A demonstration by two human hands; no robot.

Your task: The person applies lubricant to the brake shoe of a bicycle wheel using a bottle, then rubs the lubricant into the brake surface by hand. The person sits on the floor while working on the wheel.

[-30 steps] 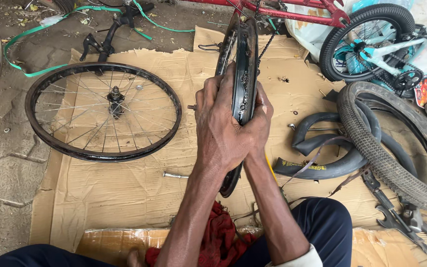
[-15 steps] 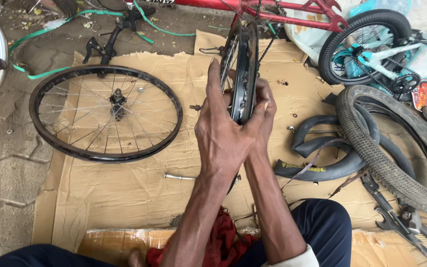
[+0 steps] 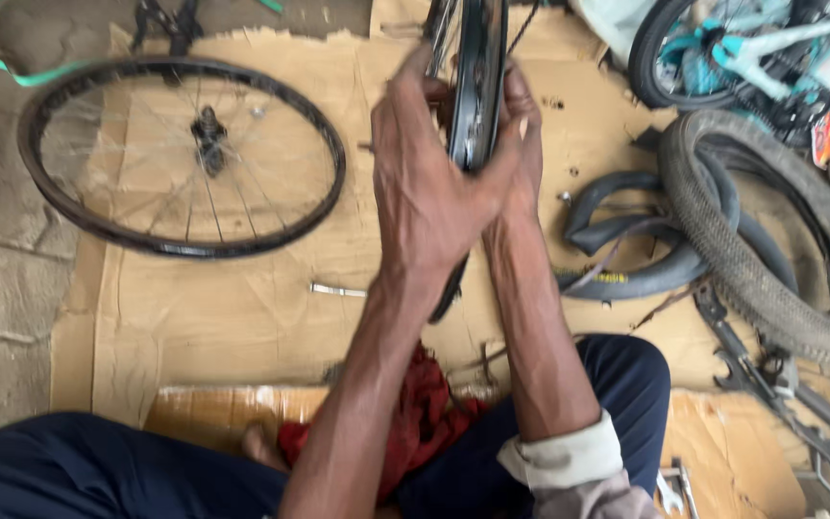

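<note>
Both forearms reach straight out from the seated person's lap and meet at an upright bicycle wheel (image 3: 473,86), which stands on edge on the cardboard sheet (image 3: 242,317) right in front of the knees, its top cut off by the frame. The left hand (image 3: 429,192) is wrapped over the near side of the rim, back of the hand up, fingers bent around the black rim and thumb pressed toward it. The right hand (image 3: 521,144) clasps the other side of the same rim, its fingers curled over the edge and partly hidden behind the wheel. The two hands touch at their heels, gripping the wheel between them. A second wheel (image 3: 79,216) lies flat on the cardboard to the left, well apart. To the right lie a loose inner tube (image 3: 626,279) and a knobbly tyre (image 3: 770,288), and a red cloth (image 3: 425,404) sits between the person's legs.
</note>
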